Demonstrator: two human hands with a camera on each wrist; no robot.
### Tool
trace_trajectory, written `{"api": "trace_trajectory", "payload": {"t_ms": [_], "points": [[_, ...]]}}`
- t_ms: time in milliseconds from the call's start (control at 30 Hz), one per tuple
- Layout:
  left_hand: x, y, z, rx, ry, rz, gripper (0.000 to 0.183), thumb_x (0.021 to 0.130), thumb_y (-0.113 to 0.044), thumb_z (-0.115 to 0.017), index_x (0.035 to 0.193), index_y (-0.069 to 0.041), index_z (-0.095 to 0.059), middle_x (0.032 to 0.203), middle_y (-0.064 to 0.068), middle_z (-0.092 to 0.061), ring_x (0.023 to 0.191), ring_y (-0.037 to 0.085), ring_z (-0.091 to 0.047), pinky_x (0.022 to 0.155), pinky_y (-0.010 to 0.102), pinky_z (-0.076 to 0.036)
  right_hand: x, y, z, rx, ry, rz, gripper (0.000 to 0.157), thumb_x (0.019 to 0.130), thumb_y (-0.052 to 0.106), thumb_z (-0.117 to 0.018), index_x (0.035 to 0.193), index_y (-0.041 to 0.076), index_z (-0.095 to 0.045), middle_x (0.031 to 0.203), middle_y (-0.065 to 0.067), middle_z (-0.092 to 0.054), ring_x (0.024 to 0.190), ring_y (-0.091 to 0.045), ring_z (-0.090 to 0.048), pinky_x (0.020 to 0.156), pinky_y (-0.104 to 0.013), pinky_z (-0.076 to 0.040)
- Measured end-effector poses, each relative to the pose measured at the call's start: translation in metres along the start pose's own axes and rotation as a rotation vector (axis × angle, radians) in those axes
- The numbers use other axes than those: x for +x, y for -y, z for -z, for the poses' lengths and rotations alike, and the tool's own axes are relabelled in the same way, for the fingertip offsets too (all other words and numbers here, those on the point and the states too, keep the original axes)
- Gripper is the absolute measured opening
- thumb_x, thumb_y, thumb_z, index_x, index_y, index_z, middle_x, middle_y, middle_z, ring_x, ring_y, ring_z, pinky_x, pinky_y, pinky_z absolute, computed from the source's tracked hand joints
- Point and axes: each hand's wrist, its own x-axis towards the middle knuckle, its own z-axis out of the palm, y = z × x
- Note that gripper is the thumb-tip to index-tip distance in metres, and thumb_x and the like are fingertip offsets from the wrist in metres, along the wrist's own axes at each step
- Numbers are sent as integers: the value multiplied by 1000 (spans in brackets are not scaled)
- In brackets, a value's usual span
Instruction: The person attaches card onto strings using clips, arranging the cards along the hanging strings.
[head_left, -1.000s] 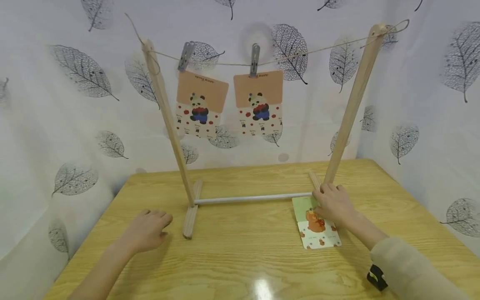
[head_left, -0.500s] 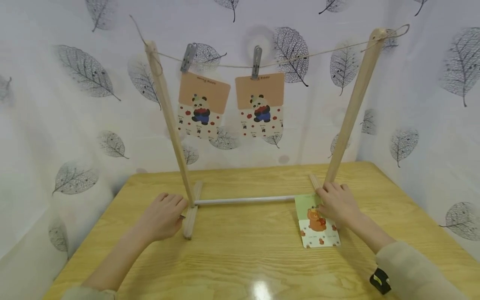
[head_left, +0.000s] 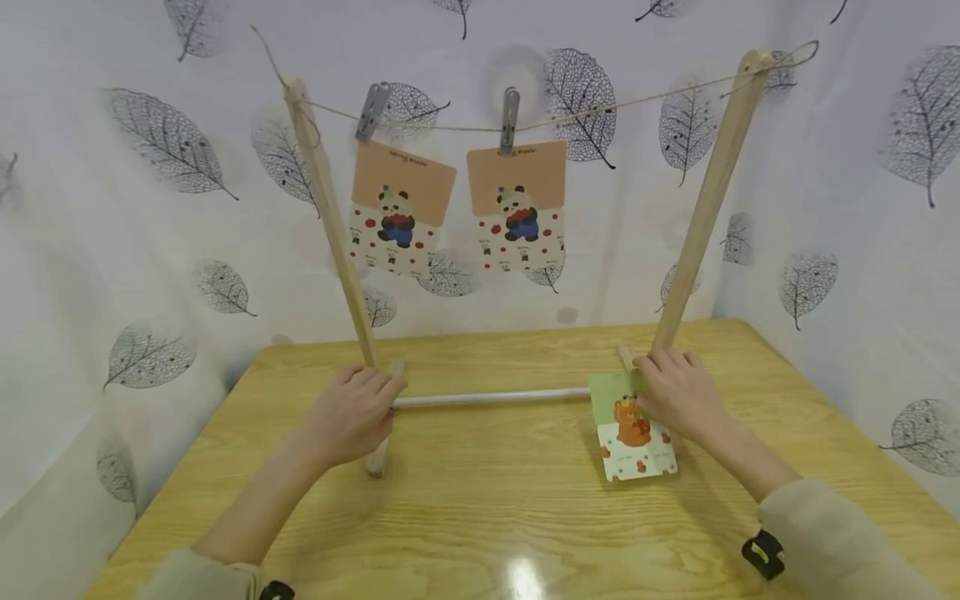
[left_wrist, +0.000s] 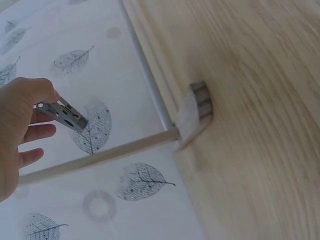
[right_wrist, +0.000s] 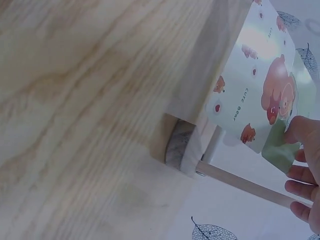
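My left hand (head_left: 352,414) is at the left post of a wooden rack. In the left wrist view its thumb and fingers pinch a grey clothespin (left_wrist: 64,114), which my hand hides in the head view. By the right post, my right hand (head_left: 681,395) pinches the green upper edge of a bear card (head_left: 634,437). The card hangs from the fingers, its white part downward. Two orange-and-white panda cards (head_left: 401,208) hang under a string (head_left: 637,102) on grey clothespins (head_left: 509,119). The left card hangs tilted.
The rack has a left post (head_left: 330,217), a right post (head_left: 708,204) and a white crossbar (head_left: 495,398) low between them. It stands on a wood-grain table (head_left: 480,517). Behind hangs a white leaf-print curtain (head_left: 600,292).
My left hand has moved right and up to the left post. My right hand has risen slightly, and the card's lower edge has risen with it.
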Motion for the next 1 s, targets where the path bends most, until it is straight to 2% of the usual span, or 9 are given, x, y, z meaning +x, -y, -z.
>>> {"api": "trace_trajectory", "payload": {"t_ms": [233,533,767,867,1000], "points": [[23,-5,6,-14,-55,0,28,69,-11,-68,95,-4,-62,88,9,-65,80,26,-62,81,47,-45,8,-5,13,-9,-86,-13,35,62,14,-71,92,-2,-62,85,-16,-59,79,-36,-57,68,-51,-44],[54,-13,19,12,-105,-39,24,71,-13,-70,92,-5,-61,90,7,-62,86,26,-59,91,50,-39,13,-8,27,-11,-70,-42,37,64,15,-72,95,-3,-61,90,-18,-60,83,-37,-57,73,-53,-44],[75,-18,19,-4,-210,-65,19,72,-10,-67,88,-5,-60,88,8,-59,83,26,-56,91,51,-38,19,-13,33,-35,-193,17,34,65,16,-66,91,-4,-61,86,-20,-61,78,-40,-57,68,-52,-44],[84,-20,19,10,-219,-63,19,73,-11,-66,91,-5,-62,88,8,-61,84,25,-56,92,50,-38,23,-15,37,-43,-228,28,33,66,16,-63,92,-5,-60,86,-21,-61,78,-41,-56,66,-52,-43],[95,-23,19,-9,-229,-62,18,76,-11,-64,93,-6,-62,89,7,-62,85,25,-57,92,48,-38,26,-17,43,-40,-226,10,34,66,16,-65,93,-4,-61,87,-20,-61,80,-40,-56,64,-52,-42]]}}
